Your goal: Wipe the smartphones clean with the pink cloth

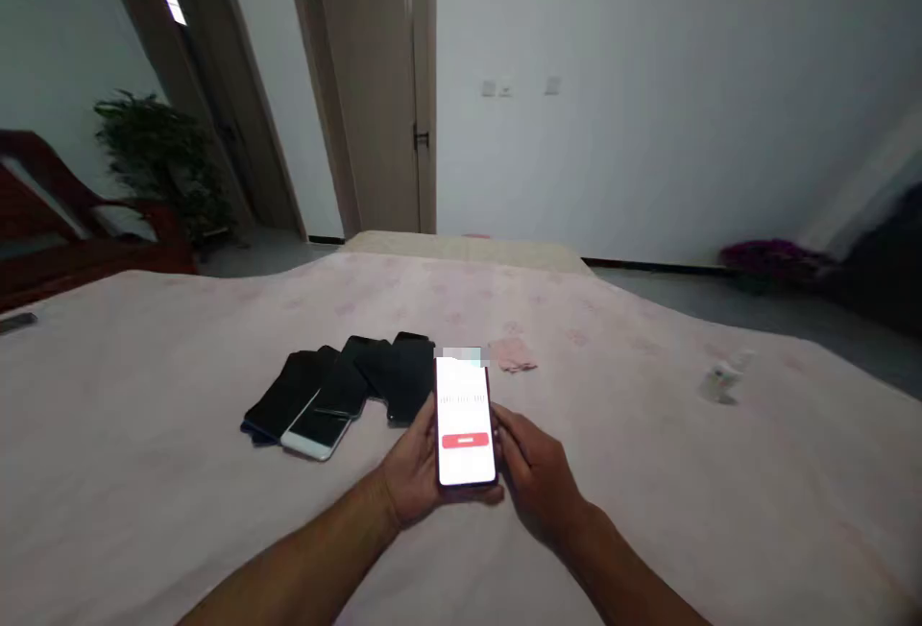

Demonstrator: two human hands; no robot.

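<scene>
Upright in front of me is a smartphone (465, 415) with a lit white screen and a red button-like bar. My left hand (412, 472) wraps it from the left and underneath. At its right edge, my right hand (537, 468) is closed with curled fingers touching the side; some fingertips are hidden behind the phone. Several dark phones (414, 381) lie overlapping to the left of the held one. Among them, a white-framed phone (317, 434) lies nearest to me. A folded pink cloth (513, 354) rests just beyond my right hand.
Everything lies on a broad surface under a pale pink patterned cover (634, 472). A small whitish, partly see-through object (720, 382) stands at the right, blurred. A dark flat item (18, 323) is at the far left edge. Beyond are a wooden bench (79, 213), a plant and doors.
</scene>
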